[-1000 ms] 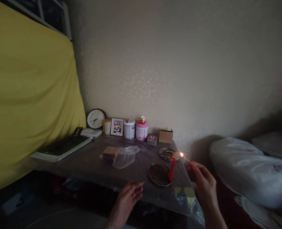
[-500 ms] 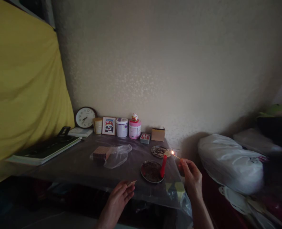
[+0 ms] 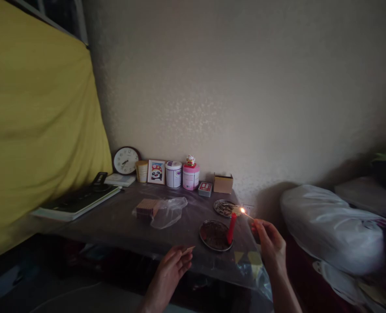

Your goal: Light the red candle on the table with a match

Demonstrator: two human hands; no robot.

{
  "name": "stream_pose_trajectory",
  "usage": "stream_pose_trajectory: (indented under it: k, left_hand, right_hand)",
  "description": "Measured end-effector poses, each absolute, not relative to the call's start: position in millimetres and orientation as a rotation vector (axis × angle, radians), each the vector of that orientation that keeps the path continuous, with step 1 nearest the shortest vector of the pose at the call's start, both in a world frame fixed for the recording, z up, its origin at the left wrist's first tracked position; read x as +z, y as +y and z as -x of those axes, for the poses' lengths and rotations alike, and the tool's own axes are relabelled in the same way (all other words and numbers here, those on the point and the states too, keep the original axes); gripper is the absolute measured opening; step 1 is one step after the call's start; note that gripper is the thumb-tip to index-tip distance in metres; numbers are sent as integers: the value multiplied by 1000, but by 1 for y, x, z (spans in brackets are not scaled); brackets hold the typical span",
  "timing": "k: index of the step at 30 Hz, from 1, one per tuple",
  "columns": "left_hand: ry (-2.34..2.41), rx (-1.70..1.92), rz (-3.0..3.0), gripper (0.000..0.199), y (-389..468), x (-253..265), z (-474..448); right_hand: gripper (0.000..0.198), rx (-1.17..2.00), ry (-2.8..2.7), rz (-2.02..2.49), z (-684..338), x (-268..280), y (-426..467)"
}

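Observation:
In my right hand (image 3: 271, 244) a lit match (image 3: 249, 215) is pinched between thumb and fingers, its flame at the left end. The flame is just right of the top of a red candle (image 3: 231, 229), apart from it. That candle stands slightly tilted at the right side of a round metal dish (image 3: 209, 248) with a dark, stained inside. My left hand (image 3: 171, 270), low in front of the table edge, grips a small flat tan piece (image 3: 188, 250), perhaps a matchbox; the fingers hide most of it. Behind the candle, another round dish (image 3: 216, 212) holds many thin sticks like used matches.
A pack of small brown boxes (image 3: 147, 208) lies half in a clear plastic bag (image 3: 170, 214). Along the wall stand a clock (image 3: 126, 160), a panda picture (image 3: 156, 172), two tins and a cardboard box (image 3: 223, 184). White bags (image 3: 330, 226) bulge at right; a book (image 3: 78, 204) lies left.
The whole view has shifted slightly, so the table and both hands appear further right. Both hands keep their holds, and the match still burns beside the candle top.

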State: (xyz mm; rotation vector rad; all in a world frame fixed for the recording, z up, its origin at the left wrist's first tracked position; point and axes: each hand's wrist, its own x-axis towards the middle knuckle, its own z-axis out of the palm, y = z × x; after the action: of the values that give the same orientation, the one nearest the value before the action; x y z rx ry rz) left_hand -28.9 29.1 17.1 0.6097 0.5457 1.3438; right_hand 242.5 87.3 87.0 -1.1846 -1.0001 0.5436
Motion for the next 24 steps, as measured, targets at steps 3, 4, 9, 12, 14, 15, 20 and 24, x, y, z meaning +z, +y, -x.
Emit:
stream_pose_trajectory:
  k: [3, 4, 9, 12, 14, 15, 20, 24]
  left_hand:
    - [530, 1351, -608, 20, 29, 17, 28]
    - [524, 1355, -606, 20, 30, 16, 28]
    - [492, 1365, -581, 16, 33, 11, 28]
    - [494, 1360, -590, 17, 33, 11, 29]
    - [495, 1355, -597, 17, 32, 13, 29]
    - [492, 1356, -596, 17, 32, 14, 29]
    - [490, 1355, -590, 17, 31, 14, 28]
    - [475, 1358, -596, 17, 31, 14, 28]
  right_hand:
    - [37, 538, -1004, 1200, -244, 87, 88]
    - [37, 538, -1006, 1206, -244, 86, 88]
    - [38, 535, -1020, 1232, -246, 84, 91]
    - [38, 538, -1032, 1212, -246, 82, 92]
    - [39, 539, -1041, 1217, -246, 81, 91]
    - [39, 533, -1045, 1232, -246, 81, 91]
    - [41, 508, -1063, 1275, -247, 81, 90]
    - [42, 508, -1074, 1268, -249, 79, 92]
